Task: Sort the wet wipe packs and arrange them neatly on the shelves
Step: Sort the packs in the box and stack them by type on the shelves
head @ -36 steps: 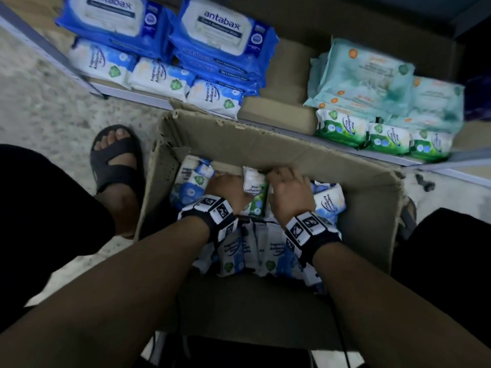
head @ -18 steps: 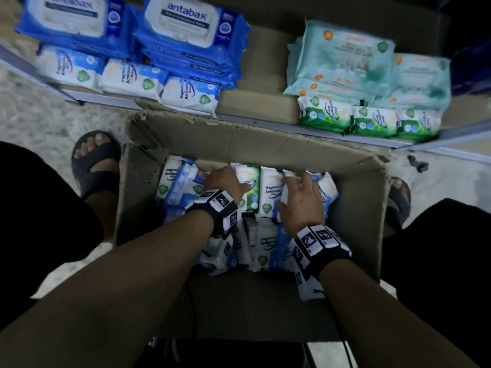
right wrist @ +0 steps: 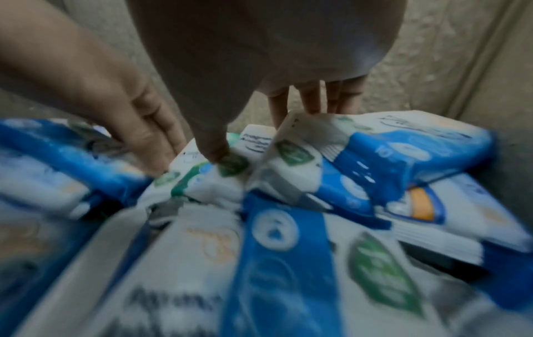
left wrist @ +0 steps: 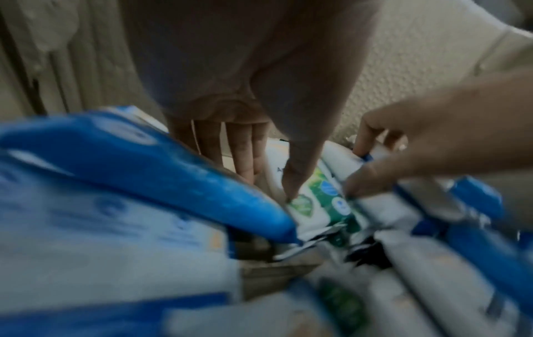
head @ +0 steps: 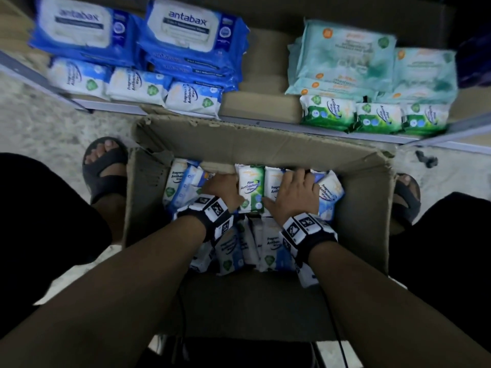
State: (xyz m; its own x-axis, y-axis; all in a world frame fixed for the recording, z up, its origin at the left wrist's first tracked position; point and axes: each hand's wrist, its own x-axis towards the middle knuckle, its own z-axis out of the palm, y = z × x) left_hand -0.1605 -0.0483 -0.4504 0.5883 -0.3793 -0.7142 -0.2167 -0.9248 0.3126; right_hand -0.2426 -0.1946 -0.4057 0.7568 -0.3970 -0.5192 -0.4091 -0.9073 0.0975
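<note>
An open cardboard box on the floor holds several small wipe packs standing on edge. A green Pine pack stands at the far row between my hands. My left hand reaches down on its left side; in the left wrist view the left hand has its thumb on the green pack and its fingers behind it. My right hand lies over the neighbouring blue-and-white Fragrance pack; the right wrist view shows its thumb in front and fingers behind that pack.
The low shelf beyond the box carries large blue antabax packs, blue-and-white Fragrance packs, pale teal packs and green Pine packs. My sandalled feet flank the box. More packs lie under my wrists.
My hands, bunched together over the far row a second ago, moved apart and uncovered the green pack. The right hand has since shifted left over the white pack beside it.
</note>
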